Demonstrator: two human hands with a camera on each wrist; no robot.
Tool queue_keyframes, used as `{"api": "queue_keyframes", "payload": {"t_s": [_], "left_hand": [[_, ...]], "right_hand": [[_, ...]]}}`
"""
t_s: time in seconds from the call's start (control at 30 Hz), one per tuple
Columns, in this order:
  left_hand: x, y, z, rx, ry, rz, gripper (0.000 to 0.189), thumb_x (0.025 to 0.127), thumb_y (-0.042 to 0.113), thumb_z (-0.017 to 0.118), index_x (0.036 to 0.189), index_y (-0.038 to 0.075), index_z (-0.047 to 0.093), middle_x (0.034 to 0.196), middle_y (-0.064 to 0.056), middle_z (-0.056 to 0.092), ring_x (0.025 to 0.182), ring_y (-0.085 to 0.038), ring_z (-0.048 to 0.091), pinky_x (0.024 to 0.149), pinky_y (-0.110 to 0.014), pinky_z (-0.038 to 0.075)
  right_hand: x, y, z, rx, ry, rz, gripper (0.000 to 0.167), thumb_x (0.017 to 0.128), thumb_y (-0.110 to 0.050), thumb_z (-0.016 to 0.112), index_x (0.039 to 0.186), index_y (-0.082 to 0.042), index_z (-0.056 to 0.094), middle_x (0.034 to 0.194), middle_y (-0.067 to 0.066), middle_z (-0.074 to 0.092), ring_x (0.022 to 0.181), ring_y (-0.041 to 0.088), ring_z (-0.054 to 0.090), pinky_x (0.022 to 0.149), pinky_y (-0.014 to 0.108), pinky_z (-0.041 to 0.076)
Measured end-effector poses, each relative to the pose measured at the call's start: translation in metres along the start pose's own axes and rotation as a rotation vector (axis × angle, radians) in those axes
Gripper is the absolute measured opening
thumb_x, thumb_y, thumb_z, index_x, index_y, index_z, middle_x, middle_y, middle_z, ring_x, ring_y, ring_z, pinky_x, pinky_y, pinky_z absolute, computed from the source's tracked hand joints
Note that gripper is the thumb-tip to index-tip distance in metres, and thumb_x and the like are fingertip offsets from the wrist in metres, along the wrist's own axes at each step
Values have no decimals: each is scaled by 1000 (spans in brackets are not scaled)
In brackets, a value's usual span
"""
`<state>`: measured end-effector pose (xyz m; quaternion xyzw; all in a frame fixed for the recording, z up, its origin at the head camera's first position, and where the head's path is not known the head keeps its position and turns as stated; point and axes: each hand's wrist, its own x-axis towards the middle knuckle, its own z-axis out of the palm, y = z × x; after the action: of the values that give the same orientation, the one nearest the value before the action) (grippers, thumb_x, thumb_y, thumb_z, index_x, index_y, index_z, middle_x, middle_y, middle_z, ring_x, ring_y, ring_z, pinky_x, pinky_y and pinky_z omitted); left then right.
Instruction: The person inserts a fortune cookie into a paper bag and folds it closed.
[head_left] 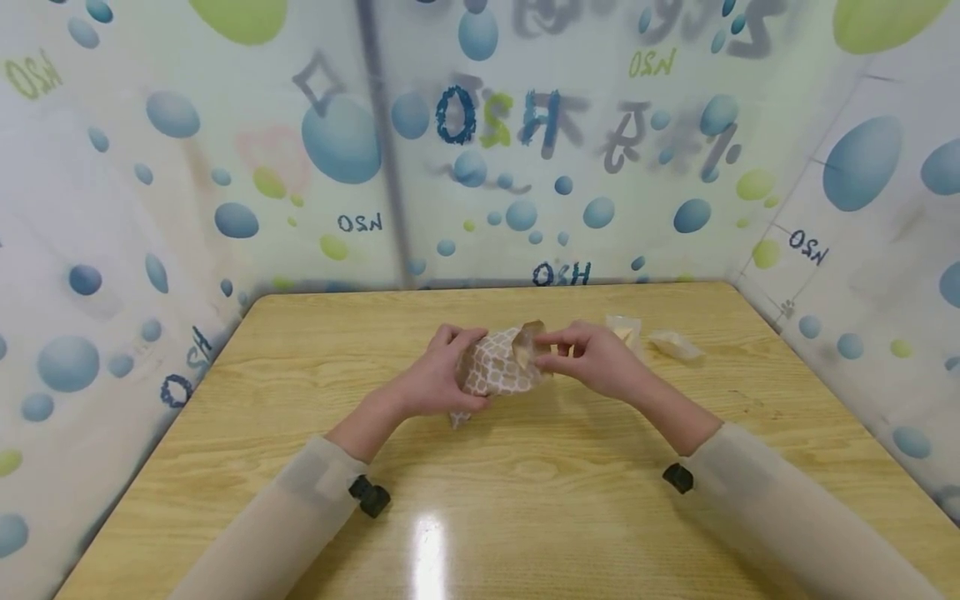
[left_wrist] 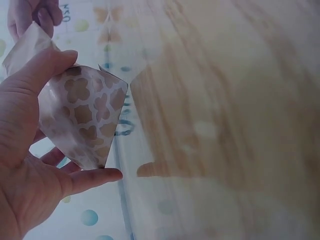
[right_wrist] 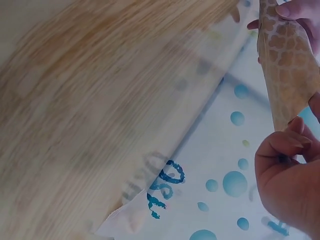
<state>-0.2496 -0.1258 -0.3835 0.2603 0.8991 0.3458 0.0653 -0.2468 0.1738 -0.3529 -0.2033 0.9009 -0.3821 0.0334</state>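
A small brown paper bag (head_left: 497, 363) with a white lattice pattern is held tilted just over the middle of the table, its mouth toward the right. My left hand (head_left: 435, 382) grips its lower part, thumb on the near side and fingers around the far side. At the mouth, my right hand (head_left: 603, 360) pinches the paper edge between thumb and fingers. The left wrist view shows the bag's folded base (left_wrist: 95, 107) between the left thumb and fingers. In the right wrist view, the curled right fingers (right_wrist: 285, 147) meet the bag's rim. What the bag contains is hidden.
Beyond the right hand, a clear packet (head_left: 624, 327) with something yellowish inside lies on the wooden table (head_left: 337, 350). A crumpled translucent packet (head_left: 677, 344) lies to its right. Patterned walls (head_left: 465, 217) stand close behind and on both sides.
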Motion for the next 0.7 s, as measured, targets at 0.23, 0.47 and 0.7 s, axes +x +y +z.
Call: {"api": "queue_keyframes", "payload": {"t_s": [0.23, 0.47, 0.7], "left_hand": [[-1, 1, 1, -1, -8, 5, 108, 84, 28, 96, 171, 15, 33, 154, -17, 35, 140, -33, 42, 119, -57, 47], [-2, 0, 1, -2, -2, 8, 108, 83, 30, 96, 171, 15, 34, 155, -17, 35, 139, -34, 43, 118, -58, 48], [-2, -1, -2, 3, 1, 15, 107, 84, 30, 96, 170, 14, 35, 155, -18, 36, 139, -34, 44, 117, -59, 48]], "right_hand": [[2, -5, 3, -52, -41, 6, 43, 102, -36, 80, 141, -18, 77, 98, 4, 65, 85, 21, 55, 66, 33, 47], [1, -2, 3, -65, -84, -8, 47, 103, -35, 79, 146, -18, 73, 98, 2, 66, 83, 22, 56, 65, 33, 48], [-11, 16, -11, 26, -62, -23, 39, 104, -31, 77, 141, -18, 76, 97, 5, 66, 70, 19, 49, 59, 31, 44]]}}
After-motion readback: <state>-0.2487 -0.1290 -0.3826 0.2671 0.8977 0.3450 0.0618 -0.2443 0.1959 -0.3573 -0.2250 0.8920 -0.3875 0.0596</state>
